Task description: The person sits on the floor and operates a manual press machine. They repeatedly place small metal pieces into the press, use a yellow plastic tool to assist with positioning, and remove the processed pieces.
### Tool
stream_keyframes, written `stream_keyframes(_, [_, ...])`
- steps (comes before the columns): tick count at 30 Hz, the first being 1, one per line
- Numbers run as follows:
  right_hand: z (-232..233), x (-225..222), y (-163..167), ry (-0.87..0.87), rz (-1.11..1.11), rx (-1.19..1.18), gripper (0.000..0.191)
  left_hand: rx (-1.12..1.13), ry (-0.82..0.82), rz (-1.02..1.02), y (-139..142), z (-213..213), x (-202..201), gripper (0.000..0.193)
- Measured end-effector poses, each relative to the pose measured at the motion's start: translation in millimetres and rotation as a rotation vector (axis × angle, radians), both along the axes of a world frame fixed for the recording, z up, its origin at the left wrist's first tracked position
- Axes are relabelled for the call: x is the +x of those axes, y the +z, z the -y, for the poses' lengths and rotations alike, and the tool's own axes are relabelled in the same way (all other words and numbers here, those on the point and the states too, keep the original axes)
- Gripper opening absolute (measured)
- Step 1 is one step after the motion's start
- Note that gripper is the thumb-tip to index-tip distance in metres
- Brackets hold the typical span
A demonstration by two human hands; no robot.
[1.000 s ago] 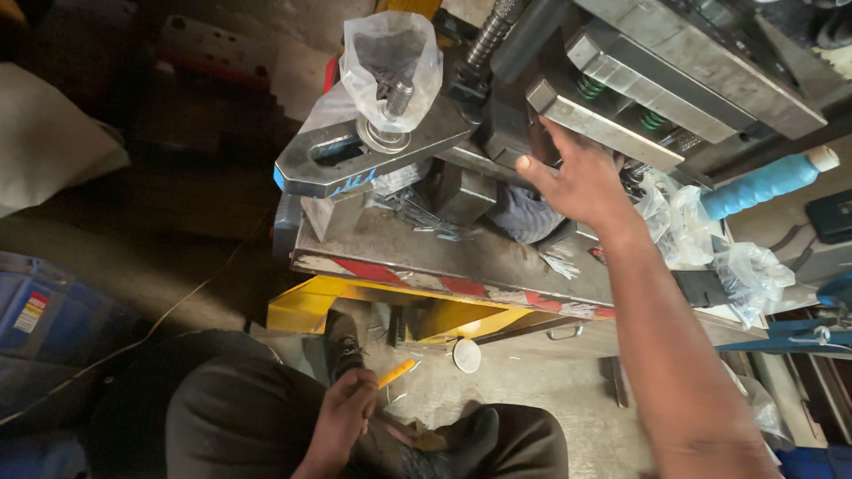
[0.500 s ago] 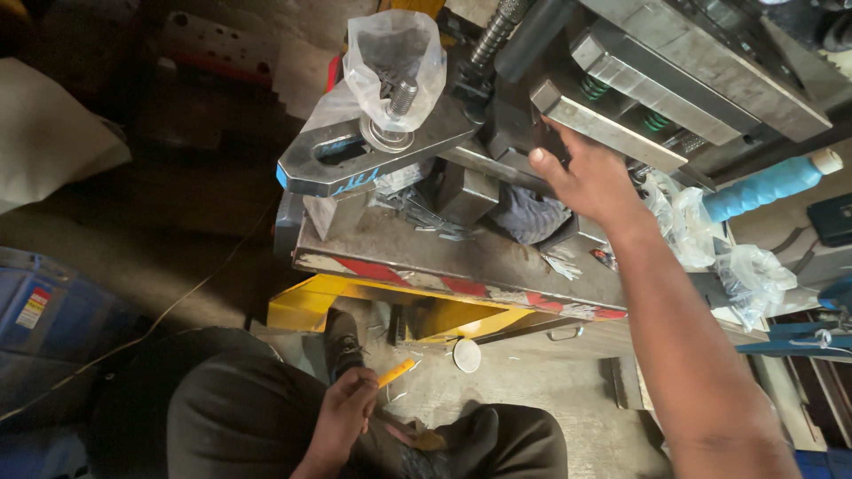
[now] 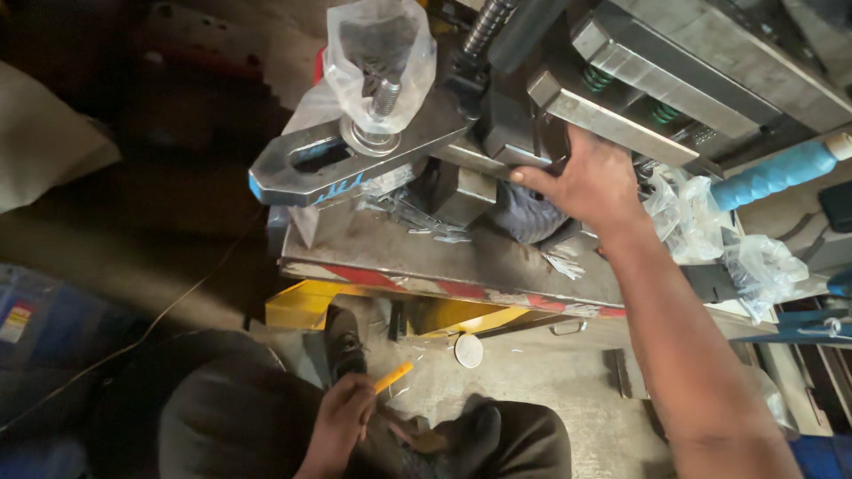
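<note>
1. Two hands show, well apart: the right hand [image 3: 590,182] in the upper centre-right of the frame, the left hand [image 3: 342,417] at the lower centre.
2. Fingertips of the right hand disappear under the steel bar [image 3: 612,129] of the press tooling, so whether they close on anything there cannot be told; the palm lies against the dark block below that bar.
3. Closed fingers of the left hand wrap a slim yellow tool [image 3: 393,377], whose lower end is hidden in the fist.
4. At top centre a plastic bag [image 3: 377,58] veils the threaded stud, blurring what sits on the slotted clamp arm [image 3: 355,155].
5. Upper right tooling runs out of the frame; the left side is too dark to read.
6. Along the red-and-white striped table edge [image 3: 426,284] the plate ends; below it lies open concrete floor [image 3: 532,381] between the knees, holding only a small white disc [image 3: 469,350].
</note>
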State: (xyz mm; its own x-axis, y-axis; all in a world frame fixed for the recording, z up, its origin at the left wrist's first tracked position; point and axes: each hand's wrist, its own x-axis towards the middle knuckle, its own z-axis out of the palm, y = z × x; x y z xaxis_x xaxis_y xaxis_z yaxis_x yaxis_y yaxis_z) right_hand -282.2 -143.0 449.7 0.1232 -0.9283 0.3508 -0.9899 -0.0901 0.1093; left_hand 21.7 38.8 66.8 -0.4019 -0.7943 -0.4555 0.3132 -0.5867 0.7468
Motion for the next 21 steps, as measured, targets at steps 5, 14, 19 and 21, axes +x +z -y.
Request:
stream_keyframes(5, [3.5, -7.8, -0.9, 0.004, -0.018, 0.028, 0.108, -0.02, 0.049, -0.054, -6.3, -0.8, -5.1, 0.012])
stream_keyframes(14, [-16.5, 3.1, 14.9, 0.114, -0.041, -0.052, 0.106, -0.08, 0.065, 0.026, 16.7, 0.0, -4.9, 0.016])
stream_keyframes(19, [-85.4, 29.7, -34.7, 0.255, 0.03, -0.349, 0.085, -0.212, 0.093, 0.019, 44.4, -15.3, 4.2, 0.016])
stream_keyframes(21, [-146.6, 59.7, -96.2, 0.251, 0.252, -0.38, 0.074, -0.242, 0.109, 0.011, 53.9, -24.1, 9.8, 0.016])
